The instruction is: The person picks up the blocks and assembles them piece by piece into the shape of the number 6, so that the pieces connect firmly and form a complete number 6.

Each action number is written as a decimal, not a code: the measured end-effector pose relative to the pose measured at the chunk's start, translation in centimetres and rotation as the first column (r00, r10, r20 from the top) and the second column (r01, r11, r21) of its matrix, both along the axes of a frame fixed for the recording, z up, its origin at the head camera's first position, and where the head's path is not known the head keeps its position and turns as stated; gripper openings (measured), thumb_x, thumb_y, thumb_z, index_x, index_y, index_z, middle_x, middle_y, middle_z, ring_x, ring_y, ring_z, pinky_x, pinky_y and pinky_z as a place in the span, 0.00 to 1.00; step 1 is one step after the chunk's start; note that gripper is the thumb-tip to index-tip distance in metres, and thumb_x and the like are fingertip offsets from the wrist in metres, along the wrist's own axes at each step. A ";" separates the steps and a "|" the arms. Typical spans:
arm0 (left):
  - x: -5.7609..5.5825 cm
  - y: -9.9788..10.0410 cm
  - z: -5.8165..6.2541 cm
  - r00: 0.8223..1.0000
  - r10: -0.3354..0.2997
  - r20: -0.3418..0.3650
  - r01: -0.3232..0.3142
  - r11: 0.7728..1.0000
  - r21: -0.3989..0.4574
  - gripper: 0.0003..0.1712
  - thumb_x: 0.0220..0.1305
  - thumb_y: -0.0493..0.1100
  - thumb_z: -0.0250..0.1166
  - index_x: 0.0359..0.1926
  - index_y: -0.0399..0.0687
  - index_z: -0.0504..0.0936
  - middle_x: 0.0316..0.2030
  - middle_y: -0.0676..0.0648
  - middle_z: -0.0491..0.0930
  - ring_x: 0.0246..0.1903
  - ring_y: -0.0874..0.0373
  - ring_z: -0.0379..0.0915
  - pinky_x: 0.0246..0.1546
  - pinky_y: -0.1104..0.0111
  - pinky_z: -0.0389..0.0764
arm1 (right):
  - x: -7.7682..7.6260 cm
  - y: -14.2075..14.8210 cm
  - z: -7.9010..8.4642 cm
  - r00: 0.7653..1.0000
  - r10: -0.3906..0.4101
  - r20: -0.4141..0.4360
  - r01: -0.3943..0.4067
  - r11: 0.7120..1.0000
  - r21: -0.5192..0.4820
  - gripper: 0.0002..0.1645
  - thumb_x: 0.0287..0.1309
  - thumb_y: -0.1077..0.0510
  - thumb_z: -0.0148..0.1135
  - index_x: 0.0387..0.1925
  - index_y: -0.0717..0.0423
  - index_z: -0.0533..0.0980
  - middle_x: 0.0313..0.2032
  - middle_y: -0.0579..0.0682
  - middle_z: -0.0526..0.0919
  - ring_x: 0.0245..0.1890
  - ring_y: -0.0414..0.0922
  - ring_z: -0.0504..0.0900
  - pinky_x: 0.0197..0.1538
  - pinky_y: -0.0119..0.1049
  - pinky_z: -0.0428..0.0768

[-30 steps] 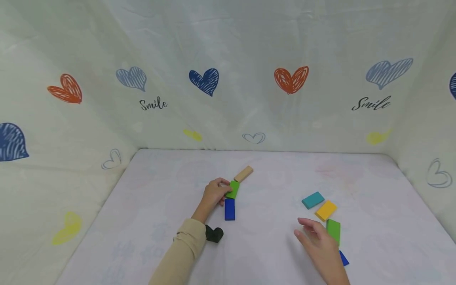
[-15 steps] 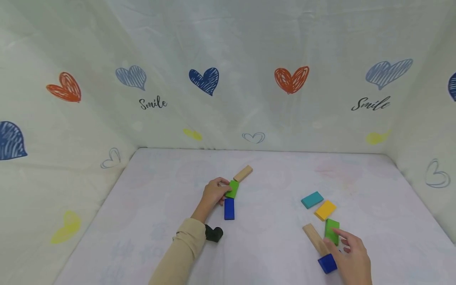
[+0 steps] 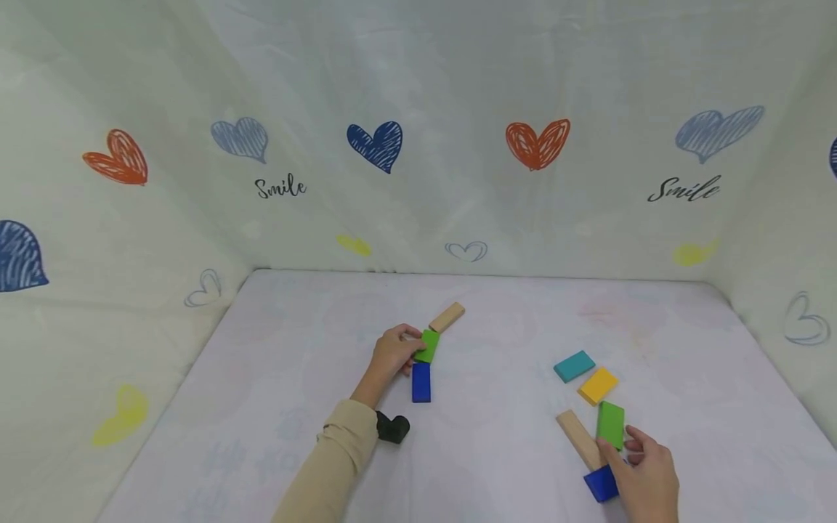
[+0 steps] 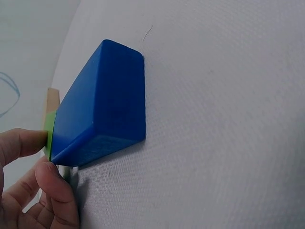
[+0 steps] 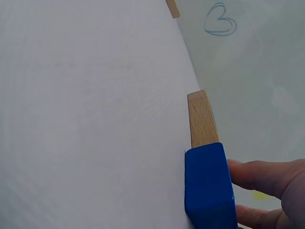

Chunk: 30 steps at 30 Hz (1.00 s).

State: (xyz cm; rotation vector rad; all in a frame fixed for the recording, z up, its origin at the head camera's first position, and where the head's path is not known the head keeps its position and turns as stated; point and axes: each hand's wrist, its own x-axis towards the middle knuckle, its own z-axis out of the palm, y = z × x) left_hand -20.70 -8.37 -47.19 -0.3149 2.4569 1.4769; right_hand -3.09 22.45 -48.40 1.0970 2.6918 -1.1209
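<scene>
My left hand [image 3: 394,353] pinches a small green block [image 3: 428,346] on the table. In line with it lie a plain wooden block [image 3: 447,317] behind and a blue block [image 3: 421,382] in front. In the left wrist view, this blue block [image 4: 100,102] fills the foreground. My right hand [image 3: 647,472] grips a second green block [image 3: 611,421], thumb on its left edge and index finger on its right. Another blue block [image 3: 600,484] is partly covered by that hand, touching a wooden block [image 3: 579,438]. The right wrist view shows it large [image 5: 209,183], hiding the held green block.
Behind the right-hand group lie a yellow block [image 3: 598,386] and a teal block [image 3: 575,366]. A dark heart-shaped thing [image 3: 393,429] shows beside the left sleeve [image 3: 336,457]. A white curtain [image 3: 458,203] with printed hearts surrounds the white tabletop [image 3: 497,421].
My right hand has moved right onto the green block, and its fingers have closed at the sides. This uncovered the wooden block and part of the blue one. My left hand stays put.
</scene>
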 end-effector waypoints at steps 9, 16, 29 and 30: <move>0.1 -0.1 0.1 1.000 -0.001 0.004 0.001 1.000 0.014 0.15 0.53 0.41 0.65 0.43 0.43 0.79 0.17 0.51 0.68 0.10 0.63 0.64 0.09 0.76 0.68 | -0.1 0.2 0.1 1.000 0.005 0.027 -0.005 1.000 0.012 0.36 0.60 0.50 0.56 0.60 0.71 0.61 0.44 0.64 0.66 0.45 0.59 0.68 0.44 0.46 0.72; 0.2 -0.2 0.3 1.000 -0.008 -0.003 0.008 1.000 0.017 0.15 0.54 0.40 0.65 0.43 0.43 0.79 0.17 0.51 0.69 0.10 0.63 0.63 0.09 0.76 0.68 | -0.3 0.2 0.2 0.999 0.003 0.034 -0.003 1.000 0.003 0.36 0.59 0.50 0.56 0.59 0.72 0.61 0.42 0.64 0.66 0.45 0.59 0.68 0.43 0.45 0.72; 0.1 -0.3 0.0 1.000 -0.011 -0.001 0.011 1.000 0.019 0.15 0.54 0.42 0.65 0.43 0.43 0.79 0.16 0.51 0.68 0.10 0.63 0.63 0.09 0.76 0.68 | -0.3 0.5 0.6 1.000 0.001 0.030 -0.001 1.000 -0.003 0.37 0.55 0.48 0.60 0.54 0.76 0.65 0.37 0.64 0.72 0.37 0.55 0.72 0.29 0.30 0.70; 0.1 -0.3 0.0 1.000 -0.010 -0.003 0.010 1.000 0.022 0.15 0.54 0.42 0.65 0.43 0.43 0.79 0.16 0.51 0.68 0.10 0.63 0.63 0.09 0.75 0.68 | -0.3 0.5 0.6 0.999 -0.012 0.031 0.012 1.000 -0.007 0.37 0.56 0.48 0.59 0.54 0.75 0.64 0.38 0.64 0.72 0.37 0.55 0.72 0.29 0.31 0.70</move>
